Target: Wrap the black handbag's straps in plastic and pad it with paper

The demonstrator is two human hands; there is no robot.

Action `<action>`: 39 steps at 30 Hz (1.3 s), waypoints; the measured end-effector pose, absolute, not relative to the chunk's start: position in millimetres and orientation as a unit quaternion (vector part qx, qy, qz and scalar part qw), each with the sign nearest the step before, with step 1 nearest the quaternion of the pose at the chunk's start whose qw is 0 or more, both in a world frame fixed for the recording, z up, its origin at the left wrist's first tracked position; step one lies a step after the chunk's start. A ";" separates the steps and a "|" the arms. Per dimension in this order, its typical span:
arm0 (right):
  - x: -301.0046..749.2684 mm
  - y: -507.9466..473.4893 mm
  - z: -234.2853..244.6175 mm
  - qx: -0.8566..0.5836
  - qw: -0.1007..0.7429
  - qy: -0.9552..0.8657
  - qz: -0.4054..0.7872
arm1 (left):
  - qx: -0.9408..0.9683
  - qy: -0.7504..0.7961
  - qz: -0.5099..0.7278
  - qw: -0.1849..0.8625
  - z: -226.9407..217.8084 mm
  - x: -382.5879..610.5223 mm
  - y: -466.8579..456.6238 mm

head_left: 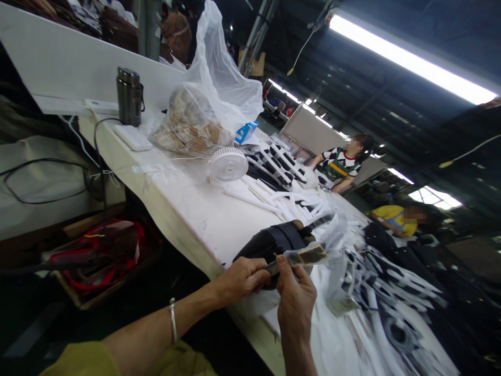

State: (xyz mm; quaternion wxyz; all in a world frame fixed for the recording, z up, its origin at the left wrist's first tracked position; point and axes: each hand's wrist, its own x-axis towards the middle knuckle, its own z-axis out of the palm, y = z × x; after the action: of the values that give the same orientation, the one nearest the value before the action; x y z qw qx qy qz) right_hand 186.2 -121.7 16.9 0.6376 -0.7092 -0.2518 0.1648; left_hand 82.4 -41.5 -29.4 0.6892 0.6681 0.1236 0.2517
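Observation:
My left hand (247, 277) is closed, fingers pinching one end of a thin strap wrapped in clear film. Close beside it, my right hand (295, 293) pinches the same plastic-wrapped strap (291, 256) between thumb and fingers. A gold-coloured rectangular metal piece (312, 255) shows at the strap's far end, past my right thumb. Right behind both hands a black bag (270, 241) lies on the table, partly hidden by my fingers. Whether the strap is joined to the bag, I cannot tell.
On the long white table (188, 203) stand a small white fan (229, 165), a dark thermos (129, 96) and a big clear plastic bag (195, 117) of brown pieces. White-wrapped straps (391, 292) pile up at right. Two people (340, 162) work farther back. A box with red material (105, 250) sits below left.

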 end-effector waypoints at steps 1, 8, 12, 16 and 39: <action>185.7 -119.1 15.7 -0.699 0.650 -0.254 0.156 | 0.670 0.126 0.263 0.682 -28.7 82.8 -42.7; 211.6 -125.6 23.1 -0.695 0.578 -0.359 0.231 | 0.625 0.089 0.265 0.729 -33.4 84.4 -41.5; 215.9 -125.3 27.7 -0.706 0.565 -0.356 0.234 | 0.641 0.112 0.270 0.710 -36.0 87.5 -40.7; 212.3 -117.5 28.5 -0.723 0.572 -0.353 0.161 | 0.635 0.112 0.241 0.726 -36.5 89.4 -40.3; 359.2 -149.9 35.8 -0.803 -0.095 -0.587 -0.045 | 0.709 0.245 -0.066 0.658 -134.0 23.1 -61.1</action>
State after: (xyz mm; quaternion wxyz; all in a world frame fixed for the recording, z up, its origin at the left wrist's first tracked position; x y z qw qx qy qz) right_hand 359.2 -149.9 35.8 -0.0951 -0.8028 -0.5869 -0.0453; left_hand 23.1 -61.1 -134.0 0.6577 0.7093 0.2448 -0.0660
